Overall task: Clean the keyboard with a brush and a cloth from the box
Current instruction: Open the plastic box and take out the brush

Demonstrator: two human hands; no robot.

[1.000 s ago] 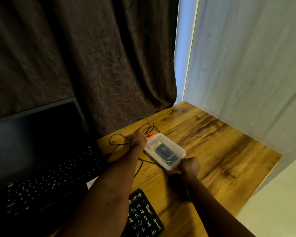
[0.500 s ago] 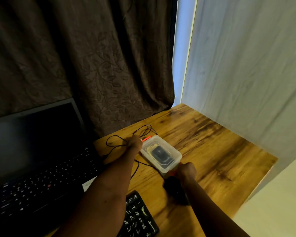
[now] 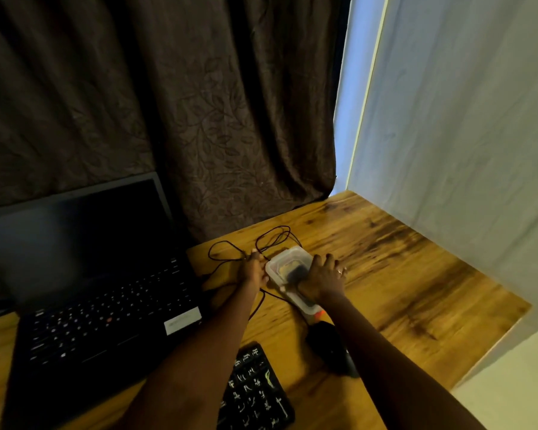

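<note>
Bracing the box (image 3: 288,259) on the counter (image 3: 401,274)

1. Surroundings. A dark brown curtain (image 3: 199,119) with an embossed leaf pattern hangs behind the counter. A pale, smooth wall (image 3: 463,150) stands on the right. The counter is streaked, glossy wood.
2. Equipment. An open black laptop (image 3: 90,274) with a dark screen occupies the left side. The black keyboard (image 3: 255,389) with pale legends lies at the near edge, partly hidden by the left forearm. A rounded black mouse (image 3: 326,346) sits just beside it, and its thin cable (image 3: 230,249) loops behind the box.
3. Box. Clear, rectangular plastic with rounded corners and an orange latch (image 3: 319,315). Its contents are blurred.
4. Grips. The left-hand grip (image 3: 252,270) is curled against the box's left edge, holding it. The right-hand grip (image 3: 322,277) lies flat over the lid, fingers spread.
</note>
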